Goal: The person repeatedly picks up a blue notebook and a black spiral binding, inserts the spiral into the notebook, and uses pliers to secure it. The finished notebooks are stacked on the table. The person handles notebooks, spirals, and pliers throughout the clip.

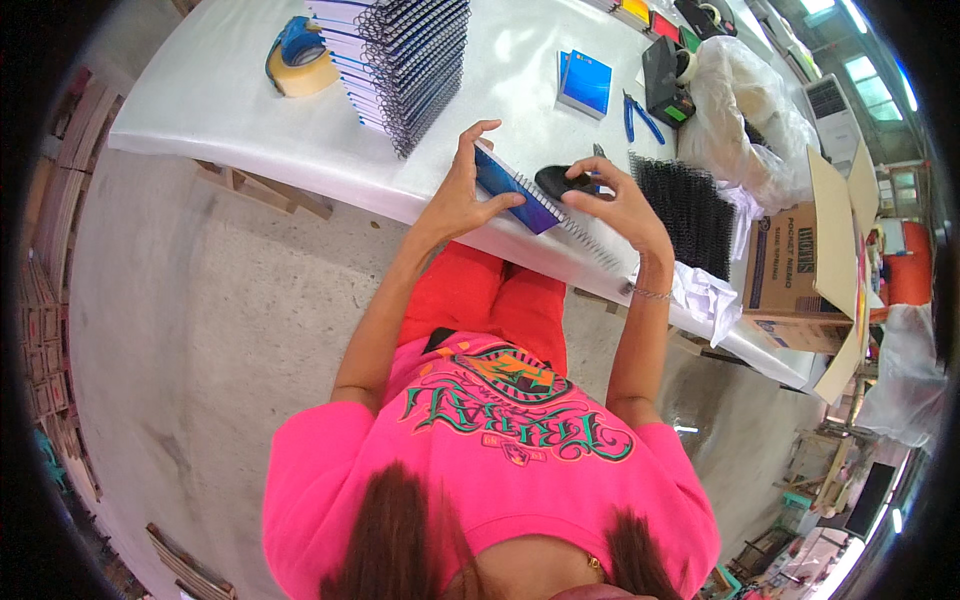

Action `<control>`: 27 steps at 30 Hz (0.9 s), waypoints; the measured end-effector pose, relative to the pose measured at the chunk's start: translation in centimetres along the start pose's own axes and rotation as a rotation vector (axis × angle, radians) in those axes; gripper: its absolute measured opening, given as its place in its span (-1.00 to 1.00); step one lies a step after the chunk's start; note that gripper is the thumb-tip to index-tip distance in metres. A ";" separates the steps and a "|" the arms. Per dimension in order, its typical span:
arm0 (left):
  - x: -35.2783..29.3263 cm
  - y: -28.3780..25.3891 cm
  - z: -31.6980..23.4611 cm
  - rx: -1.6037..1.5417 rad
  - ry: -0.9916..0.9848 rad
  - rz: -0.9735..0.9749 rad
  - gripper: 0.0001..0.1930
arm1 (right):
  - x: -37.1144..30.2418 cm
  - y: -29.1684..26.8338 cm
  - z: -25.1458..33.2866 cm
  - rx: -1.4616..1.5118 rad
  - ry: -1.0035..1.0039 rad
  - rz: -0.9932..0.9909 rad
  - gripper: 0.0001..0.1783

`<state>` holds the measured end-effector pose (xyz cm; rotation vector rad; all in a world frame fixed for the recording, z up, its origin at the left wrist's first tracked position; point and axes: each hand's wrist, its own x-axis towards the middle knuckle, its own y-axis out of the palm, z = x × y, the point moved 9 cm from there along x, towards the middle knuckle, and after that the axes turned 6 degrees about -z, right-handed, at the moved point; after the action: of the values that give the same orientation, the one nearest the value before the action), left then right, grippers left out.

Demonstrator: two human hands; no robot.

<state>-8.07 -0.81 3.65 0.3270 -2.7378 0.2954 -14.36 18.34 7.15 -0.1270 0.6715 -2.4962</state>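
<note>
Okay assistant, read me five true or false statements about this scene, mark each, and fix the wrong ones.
1. The left hand holds a blue notepad. True.
2. The tape is right of the tall notepad stack. False: the tape is left of the stack.
3. A wire coil sticks out past the notepad's end. True.
4. The carton is closed. False: the carton's flaps stand open.
5. Blue pliers lie near a black box. True.
</note>
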 end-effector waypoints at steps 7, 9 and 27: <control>0.0 0.3 0.7 -0.045 -0.041 0.022 0.05 | -0.7 -0.7 -0.6 0.205 0.138 -0.017 -0.50; 0.0 0.5 0.6 -0.027 -0.004 0.032 0.04 | -1.6 0.9 2.0 0.366 -0.053 0.130 -0.51; -0.1 0.7 0.7 -0.088 -0.062 0.087 -0.03 | 0.8 1.7 0.6 0.159 0.005 -0.019 -0.65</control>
<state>-8.36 -0.34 2.83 0.1966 -2.8202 0.1891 -14.02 16.40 6.80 -0.0685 0.4738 -2.5574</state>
